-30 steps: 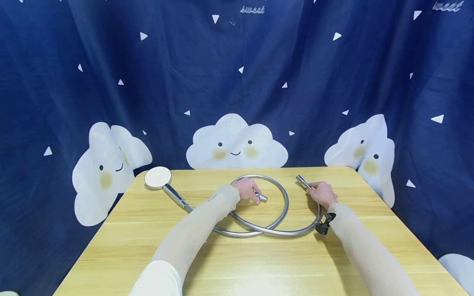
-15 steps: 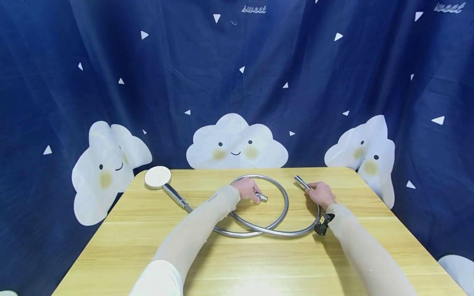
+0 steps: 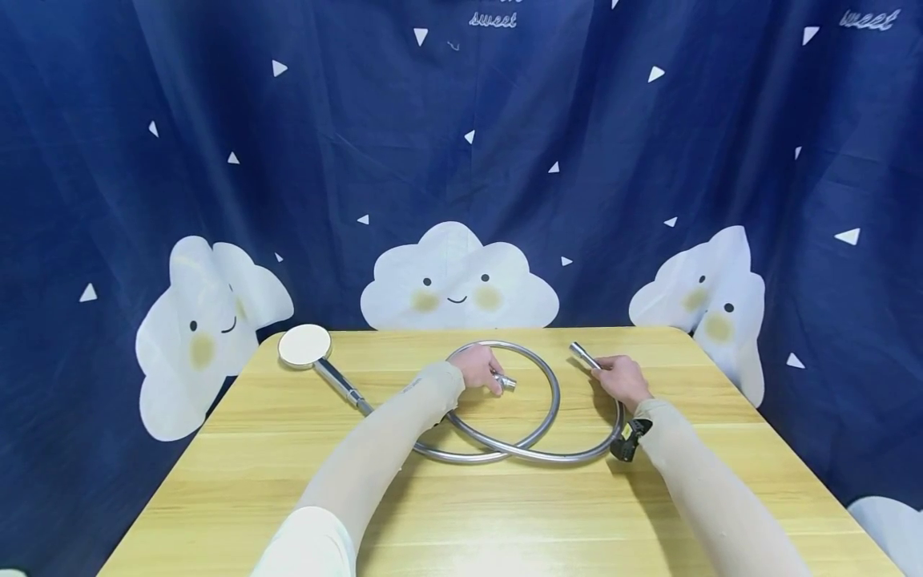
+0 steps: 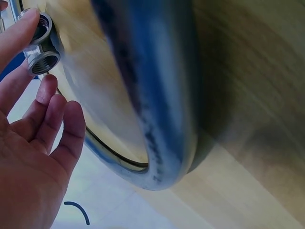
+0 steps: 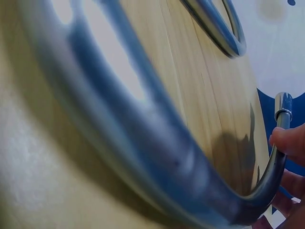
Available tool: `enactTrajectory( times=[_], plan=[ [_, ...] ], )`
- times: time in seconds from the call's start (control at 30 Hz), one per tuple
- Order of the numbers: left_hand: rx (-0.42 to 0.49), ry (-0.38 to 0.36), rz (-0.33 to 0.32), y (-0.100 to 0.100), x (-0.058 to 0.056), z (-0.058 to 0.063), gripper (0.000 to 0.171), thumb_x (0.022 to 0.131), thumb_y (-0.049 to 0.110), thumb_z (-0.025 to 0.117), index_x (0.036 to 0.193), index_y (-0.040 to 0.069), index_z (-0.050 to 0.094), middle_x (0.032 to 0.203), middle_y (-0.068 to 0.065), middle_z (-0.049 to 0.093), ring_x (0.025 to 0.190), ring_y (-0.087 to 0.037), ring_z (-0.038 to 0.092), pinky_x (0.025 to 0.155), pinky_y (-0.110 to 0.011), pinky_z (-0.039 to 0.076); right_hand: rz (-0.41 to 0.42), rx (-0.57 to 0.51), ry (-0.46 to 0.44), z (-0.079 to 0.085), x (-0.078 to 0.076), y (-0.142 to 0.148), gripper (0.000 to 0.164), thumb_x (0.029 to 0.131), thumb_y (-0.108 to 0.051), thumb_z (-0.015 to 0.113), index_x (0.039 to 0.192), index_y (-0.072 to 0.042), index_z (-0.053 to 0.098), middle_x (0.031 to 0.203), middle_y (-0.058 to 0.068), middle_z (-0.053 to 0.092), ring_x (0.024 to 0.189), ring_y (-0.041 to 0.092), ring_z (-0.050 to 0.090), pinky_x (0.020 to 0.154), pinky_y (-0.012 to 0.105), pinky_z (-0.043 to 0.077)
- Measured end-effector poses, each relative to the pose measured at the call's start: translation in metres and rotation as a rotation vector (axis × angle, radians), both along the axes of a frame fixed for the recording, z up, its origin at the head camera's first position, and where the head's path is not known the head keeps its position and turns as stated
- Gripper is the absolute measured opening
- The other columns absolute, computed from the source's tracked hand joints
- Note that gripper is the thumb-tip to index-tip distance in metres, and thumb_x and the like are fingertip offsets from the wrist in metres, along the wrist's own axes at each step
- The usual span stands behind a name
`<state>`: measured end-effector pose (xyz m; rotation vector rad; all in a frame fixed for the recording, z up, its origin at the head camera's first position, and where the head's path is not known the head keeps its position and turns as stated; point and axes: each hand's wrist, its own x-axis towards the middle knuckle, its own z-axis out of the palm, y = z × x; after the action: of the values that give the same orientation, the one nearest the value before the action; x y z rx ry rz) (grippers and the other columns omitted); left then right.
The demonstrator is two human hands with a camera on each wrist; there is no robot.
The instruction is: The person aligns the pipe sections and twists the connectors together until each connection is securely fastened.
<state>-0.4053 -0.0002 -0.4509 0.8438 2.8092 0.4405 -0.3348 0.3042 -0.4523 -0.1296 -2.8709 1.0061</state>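
My left hand (image 3: 477, 367) pinches a small metal tee pipe fitting (image 4: 43, 51) between thumb and fingers, inside the loop of the hose. Two threaded openings of the fitting show in the left wrist view. My right hand (image 3: 624, 380) holds the silvery shower hose (image 3: 570, 458) just below its metal end connector (image 3: 581, 351), which points up and away to the left. Between the hands the hose makes a loop and crosses itself on the table. Its other end joins the handle of a shower head (image 3: 305, 346) lying at the far left, its round white face up.
The wooden table (image 3: 461, 513) ends at a back edge near the shower head. Behind and beside it hangs a dark blue curtain (image 3: 404, 144) printed with white clouds. A black wrist camera (image 3: 629, 439) sits by the right wrist, close to the hose.
The right hand and the hose end have shifted slightly left. The left hand keeps its pinch on the tee fitting almost in place.
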Motion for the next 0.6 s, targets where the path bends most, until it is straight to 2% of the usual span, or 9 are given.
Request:
enactTrajectory(
  times=[0.2, 0.3, 0.37, 0.5, 0.6],
  plan=[
    [0.017, -0.011, 0.009, 0.0, 0.002, 0.003, 0.035, 0.072, 0.033, 0.089, 0.105, 0.023, 0.08, 0.105, 0.011, 0.077, 0.101, -0.009, 0.065, 0.099, -0.028, 0.048, 0.008, -0.034, 0.016, -0.001, 0.0, -0.002, 0.038, 0.097, -0.015, 0.061, 0.132, 0.0, 0.064, 0.132, 0.025, 0.063, 0.114, 0.038, 0.059, 0.088, 0.045, 0.047],
    [0.042, -0.039, 0.022, 0.0, 0.004, 0.007, 0.034, 0.072, 0.03, 0.089, 0.104, 0.021, 0.081, 0.104, 0.01, 0.077, 0.099, -0.009, 0.065, 0.098, -0.028, 0.049, 0.01, -0.046, 0.029, 0.0, 0.0, -0.002, 0.038, 0.097, -0.014, 0.061, 0.131, 0.001, 0.064, 0.13, 0.026, 0.063, 0.112, 0.037, 0.059, 0.085, 0.042, 0.047],
    [0.062, -0.06, 0.037, 0.0, 0.005, 0.01, 0.032, 0.073, 0.028, 0.089, 0.102, 0.02, 0.081, 0.101, 0.009, 0.077, 0.096, -0.01, 0.065, 0.095, -0.028, 0.05, 0.011, -0.062, 0.037, 0.0, 0.0, -0.003, 0.038, 0.097, -0.014, 0.061, 0.131, 0.001, 0.064, 0.124, 0.026, 0.066, 0.103, 0.035, 0.061, 0.079, 0.038, 0.048],
    [0.098, -0.088, 0.067, -0.002, 0.007, 0.017, 0.027, 0.073, 0.025, 0.089, 0.098, 0.019, 0.081, 0.096, 0.008, 0.077, 0.088, -0.01, 0.063, 0.089, -0.029, 0.052, 0.017, -0.122, 0.028, 0.0, -0.001, -0.004, 0.04, 0.097, -0.013, 0.06, 0.134, 0.003, 0.061, 0.105, 0.023, 0.068, 0.073, 0.022, 0.059, 0.062, 0.031, 0.045],
    [0.099, -0.074, 0.079, -0.002, 0.01, 0.02, 0.025, 0.074, 0.026, 0.088, 0.098, 0.018, 0.081, 0.096, 0.008, 0.077, 0.086, -0.009, 0.062, 0.087, -0.028, 0.051, 0.024, -0.159, 0.022, 0.001, 0.0, -0.004, 0.041, 0.098, -0.012, 0.059, 0.135, 0.004, 0.06, 0.102, 0.024, 0.067, 0.065, 0.019, 0.057, 0.058, 0.029, 0.045]
  ],
)
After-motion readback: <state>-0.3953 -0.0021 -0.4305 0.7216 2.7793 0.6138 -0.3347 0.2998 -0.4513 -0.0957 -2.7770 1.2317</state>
